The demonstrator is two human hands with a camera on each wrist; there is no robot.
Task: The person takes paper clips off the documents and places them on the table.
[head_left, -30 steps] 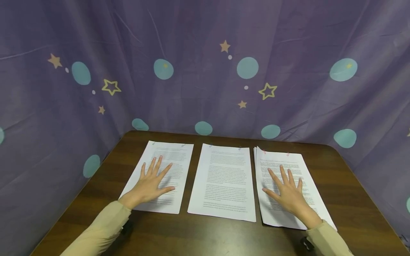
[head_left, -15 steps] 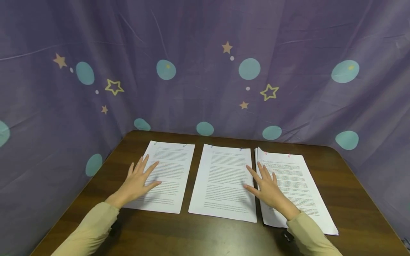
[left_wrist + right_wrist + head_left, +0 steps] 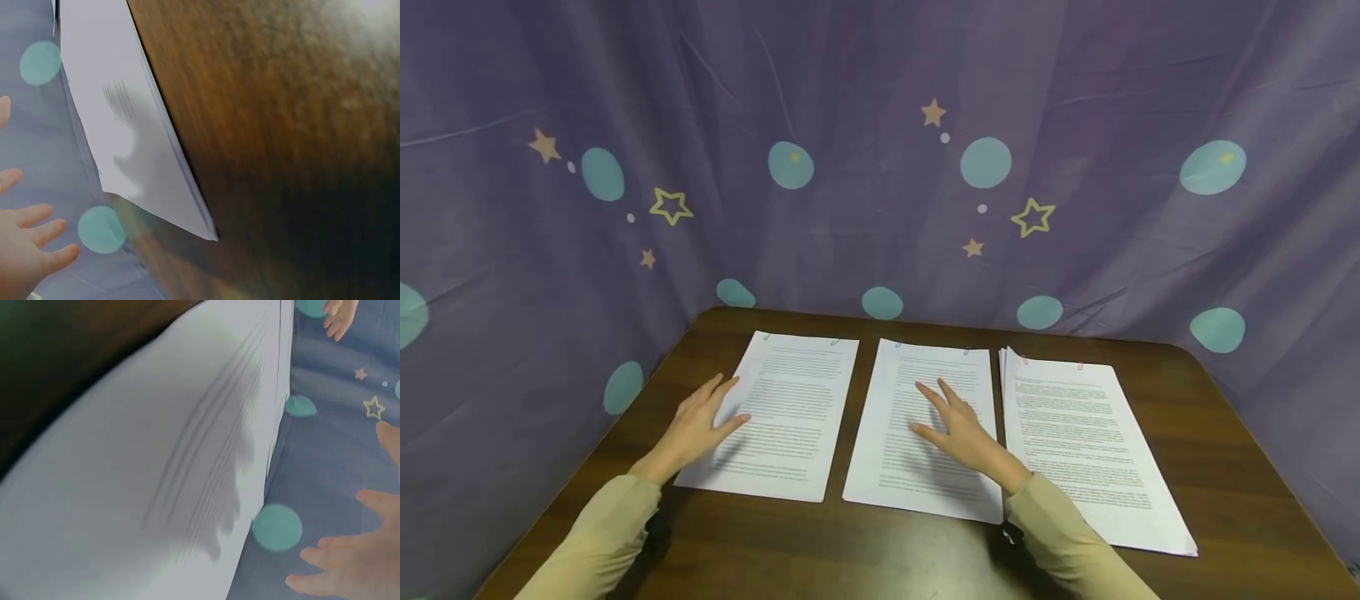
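Three stacks of printed paper lie side by side. My left hand (image 3: 688, 429) is over the left edge of the left stack (image 3: 790, 417), fingers extended and thumb spread. In the left wrist view, that hand (image 3: 31, 247) is spread above its paper (image 3: 94, 56), which carries its shadow. Over the middle stack (image 3: 868, 475), my right hand (image 3: 962, 433) reaches in from the right with relaxed, spread fingers. The right wrist view shows this hand (image 3: 356, 562) apart from the paper (image 3: 112, 462), holding nothing. The right stack (image 3: 1067, 417) has slightly uneven left edges; the right sleeve overlaps its lower part.
Paper clips sit along the top edges of the stacks, such as a red clip (image 3: 1081, 366) on the right one. The dark wooden table (image 3: 760, 542) ends at a purple curtain (image 3: 850, 225) patterned with stars and blue ovals.
My right hand has moved left from the right stack to over the middle one. My left hand has shifted left and slightly back, toward its stack's left edge. The papers lie as before.
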